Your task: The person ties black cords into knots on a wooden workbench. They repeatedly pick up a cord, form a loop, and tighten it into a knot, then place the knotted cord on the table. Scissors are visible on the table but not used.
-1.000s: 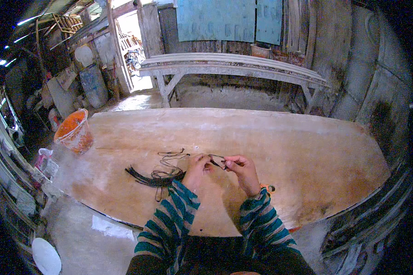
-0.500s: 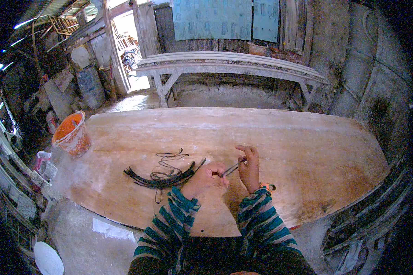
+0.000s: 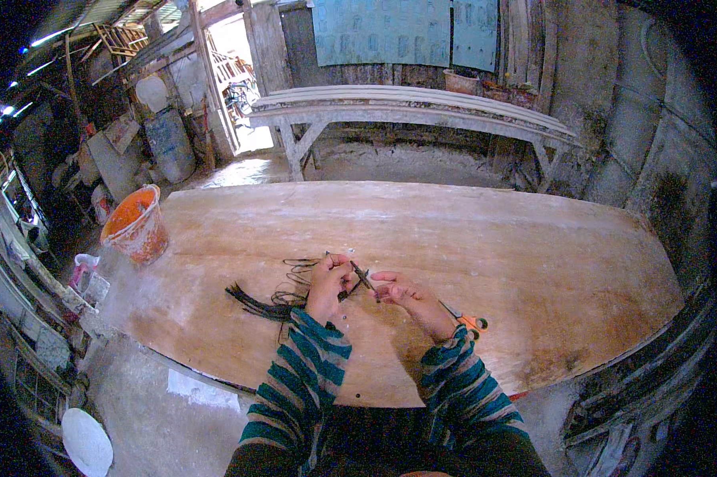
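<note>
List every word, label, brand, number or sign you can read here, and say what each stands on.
None can be read.
Blue wall panels: rows of faint marks, too blurred to tell whether they are writing.
Orange bucket, orange-handled scissors, dark strands: no lettering can be made out.

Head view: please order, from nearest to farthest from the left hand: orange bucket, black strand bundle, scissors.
1. Black strand bundle, left of the left hand.
2. Scissors, right of the right hand.
3. Orange bucket, at the table's left end.
</note>
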The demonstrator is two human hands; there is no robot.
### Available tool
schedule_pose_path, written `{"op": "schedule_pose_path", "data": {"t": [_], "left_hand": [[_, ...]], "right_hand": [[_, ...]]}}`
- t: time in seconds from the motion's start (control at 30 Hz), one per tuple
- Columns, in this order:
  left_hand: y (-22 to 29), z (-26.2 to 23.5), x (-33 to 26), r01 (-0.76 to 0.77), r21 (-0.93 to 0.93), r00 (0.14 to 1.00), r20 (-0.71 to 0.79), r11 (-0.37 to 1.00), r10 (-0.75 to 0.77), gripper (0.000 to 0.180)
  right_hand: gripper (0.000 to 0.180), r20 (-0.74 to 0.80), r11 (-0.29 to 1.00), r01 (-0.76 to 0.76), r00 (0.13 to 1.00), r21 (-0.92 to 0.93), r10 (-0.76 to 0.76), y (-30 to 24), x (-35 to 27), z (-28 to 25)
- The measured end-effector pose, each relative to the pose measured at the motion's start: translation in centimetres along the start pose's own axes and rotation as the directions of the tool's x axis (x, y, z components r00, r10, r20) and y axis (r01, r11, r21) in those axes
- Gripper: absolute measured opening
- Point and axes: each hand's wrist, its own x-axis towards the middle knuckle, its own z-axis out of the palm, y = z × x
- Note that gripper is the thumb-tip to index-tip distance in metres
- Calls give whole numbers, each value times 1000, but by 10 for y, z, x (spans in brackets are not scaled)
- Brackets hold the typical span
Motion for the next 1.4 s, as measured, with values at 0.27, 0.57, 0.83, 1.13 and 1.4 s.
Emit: {"op": "schedule_pose_path", "data": {"t": [0.27, 0.57, 0.83, 1.13, 1.4], "left_hand": [[-6, 0, 0, -37, 279, 983, 181, 960, -15, 9], [-16, 27, -23, -152, 221, 625, 776, 963, -79, 11], [-13, 33, -30, -235, 297, 759, 651, 925, -17, 17], [-7, 6, -1, -263, 393, 962, 33, 881, 272, 8], [-7, 6, -4, -192, 334, 981, 47, 923, 187, 12]], "right_hand": [[13, -118, 987, 36, 992, -158, -55, 1, -2, -1], [8, -538, 864, 193, 713, -466, -449, 28, 13, -37], [5, -604, 795, 112, 589, -597, -537, 17, 15, -37], [9, -117, 935, 15, 991, -354, -60, 5, 2, -13], [9, 46, 969, 91, 996, -229, -82, -2, -3, 11]]}}
